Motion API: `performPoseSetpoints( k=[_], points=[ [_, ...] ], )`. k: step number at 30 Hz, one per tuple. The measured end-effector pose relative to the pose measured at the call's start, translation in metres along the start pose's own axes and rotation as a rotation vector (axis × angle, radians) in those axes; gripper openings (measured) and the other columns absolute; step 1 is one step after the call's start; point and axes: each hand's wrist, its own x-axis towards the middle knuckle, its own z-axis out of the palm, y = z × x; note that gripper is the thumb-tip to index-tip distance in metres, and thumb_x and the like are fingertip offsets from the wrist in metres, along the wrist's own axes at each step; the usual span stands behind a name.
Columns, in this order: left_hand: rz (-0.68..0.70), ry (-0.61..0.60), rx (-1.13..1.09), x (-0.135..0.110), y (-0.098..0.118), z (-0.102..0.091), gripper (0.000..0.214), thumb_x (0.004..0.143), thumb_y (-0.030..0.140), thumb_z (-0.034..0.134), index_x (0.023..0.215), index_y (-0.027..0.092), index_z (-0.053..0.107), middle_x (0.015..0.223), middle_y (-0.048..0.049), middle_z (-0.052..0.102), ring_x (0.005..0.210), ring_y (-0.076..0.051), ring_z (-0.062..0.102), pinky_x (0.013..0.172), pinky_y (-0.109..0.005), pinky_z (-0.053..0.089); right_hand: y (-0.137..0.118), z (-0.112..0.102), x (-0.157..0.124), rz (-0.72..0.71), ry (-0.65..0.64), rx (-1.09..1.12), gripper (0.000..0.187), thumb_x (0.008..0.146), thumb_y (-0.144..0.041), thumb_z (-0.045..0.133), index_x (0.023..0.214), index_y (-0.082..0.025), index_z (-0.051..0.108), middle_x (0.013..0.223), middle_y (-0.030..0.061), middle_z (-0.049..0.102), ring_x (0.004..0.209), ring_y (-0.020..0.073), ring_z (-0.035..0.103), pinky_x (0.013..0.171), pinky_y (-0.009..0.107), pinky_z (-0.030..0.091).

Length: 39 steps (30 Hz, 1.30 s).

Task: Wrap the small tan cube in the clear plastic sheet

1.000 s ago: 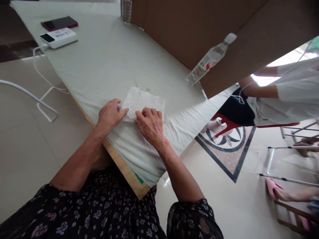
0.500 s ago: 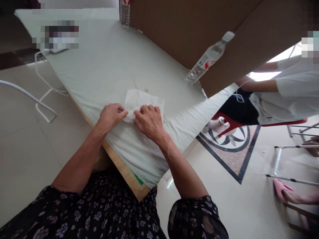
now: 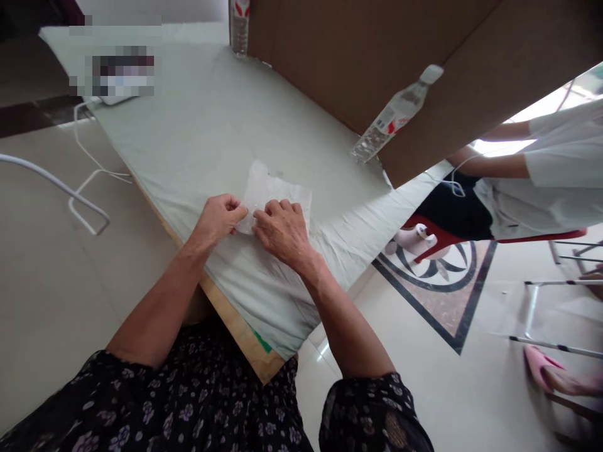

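A thin, whitish, crinkled sheet, partly see-through, lies near the front corner of the cloth-covered table; I cannot tell whether it is tissue or plastic. At its left edge my left hand is closed in a pinch, and that side rises a little off the cloth. My right hand rests on the sheet's right part with curled fingers, its thumb and forefinger close together on the near edge. A small gap separates the two hands. The palm of my right hand hides the sheet's lower right part.
A large brown cardboard panel stands across the table's far right side. One plastic bottle leans there, and another bottle stands farther back. White cables hang at the left. A person in a white sleeve sits at the right.
My left hand has shifted slightly right, and the sheet's left side has lifted and folded inward, its far corner now pointing up. My right hand has stayed nearly in place.
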Motion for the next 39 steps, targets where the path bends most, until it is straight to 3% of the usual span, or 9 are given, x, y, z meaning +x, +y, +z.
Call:
performPoseSetpoints(
  k=[7,11,16,22,24,27,30,33,39],
  points=[
    [0.044,-0.061,-0.192,-0.002,0.007,0.019,0.009,0.071,0.021,0.066,0.068,0.019,0.058,0.056,0.0045,0.057,0.045,-0.009,0.052,0.042,-0.019,0.047,0.000,0.006,0.002,0.081,0.032,0.114,0.049,0.099,-0.032,0.055,0.143,-0.012,0.057,0.123,0.0168,0.071,0.115,0.0329,0.055,0.095,0.044,0.037],
    [0.050,-0.132,-0.114,-0.005,0.015,0.018,0.003,0.070,0.018,0.060,0.069,0.017,0.063,0.059,0.0032,0.061,0.049,-0.009,0.056,0.046,-0.019,0.049,0.003,0.005,-0.001,0.082,0.035,0.186,0.066,0.092,-0.027,0.056,0.153,-0.006,0.047,0.122,0.0182,0.073,0.115,0.0342,0.057,0.100,0.047,0.040],
    [0.150,-0.323,0.114,-0.010,0.020,0.010,0.030,0.071,0.014,0.052,0.088,0.017,0.077,0.081,-0.0018,0.075,0.069,-0.015,0.068,0.066,-0.026,0.059,0.006,0.006,-0.015,0.067,0.093,0.286,0.073,0.087,-0.021,0.051,0.158,-0.006,0.040,0.126,0.0194,0.072,0.117,0.0347,0.059,0.103,0.052,0.044],
    [0.531,-0.117,0.587,-0.019,0.006,0.014,0.029,0.084,0.018,0.056,0.102,0.015,0.077,0.109,-0.0126,0.073,0.098,-0.025,0.071,0.094,-0.042,0.060,0.010,0.010,-0.039,0.047,0.242,0.410,0.064,0.086,-0.015,0.049,0.150,-0.016,0.053,0.134,0.0148,0.072,0.124,0.0292,0.063,0.111,0.051,0.044],
    [0.605,-0.085,0.646,-0.019,0.002,0.016,0.026,0.087,0.018,0.056,0.102,0.015,0.077,0.121,-0.0153,0.070,0.105,-0.026,0.070,0.096,-0.042,0.059,0.018,0.011,-0.052,0.128,0.387,0.444,0.049,0.089,-0.018,0.049,0.136,-0.020,0.064,0.131,0.0125,0.074,0.125,0.0280,0.065,0.112,0.050,0.044],
    [0.689,-0.128,0.649,-0.017,-0.002,0.017,0.024,0.089,0.015,0.055,0.103,0.017,0.075,0.125,-0.0136,0.070,0.109,-0.025,0.069,0.098,-0.039,0.058,0.038,0.016,-0.074,0.449,0.531,0.543,0.033,0.093,-0.032,0.051,0.117,-0.020,0.070,0.118,0.0129,0.078,0.108,0.0274,0.071,0.102,0.049,0.052],
    [0.714,-0.158,0.632,-0.016,-0.003,0.017,0.025,0.089,0.013,0.054,0.105,0.017,0.073,0.119,-0.0119,0.071,0.103,-0.023,0.069,0.093,-0.036,0.059,0.053,0.024,-0.088,0.708,0.364,0.738,0.049,0.089,-0.053,0.061,0.121,-0.017,0.068,0.107,0.0119,0.079,0.082,0.0237,0.071,0.086,0.046,0.058],
    [0.729,-0.162,0.624,-0.018,-0.003,0.019,0.024,0.090,0.014,0.053,0.104,0.018,0.072,0.119,-0.0114,0.070,0.101,-0.022,0.068,0.090,-0.034,0.058,0.057,0.032,-0.088,0.778,0.256,0.871,0.073,0.083,-0.067,0.066,0.134,-0.016,0.062,0.103,0.0110,0.077,0.082,0.0235,0.071,0.083,0.044,0.058],
    [0.755,-0.169,0.662,-0.020,-0.002,0.022,0.037,0.090,0.014,0.054,0.124,0.021,0.067,0.119,-0.0096,0.071,0.104,-0.023,0.067,0.094,-0.035,0.055,0.050,0.043,-0.063,0.787,0.329,0.955,0.090,0.079,-0.062,0.075,0.150,-0.015,0.047,0.086,0.0019,0.070,0.079,0.0208,0.066,0.074,0.036,0.055]
  ],
)
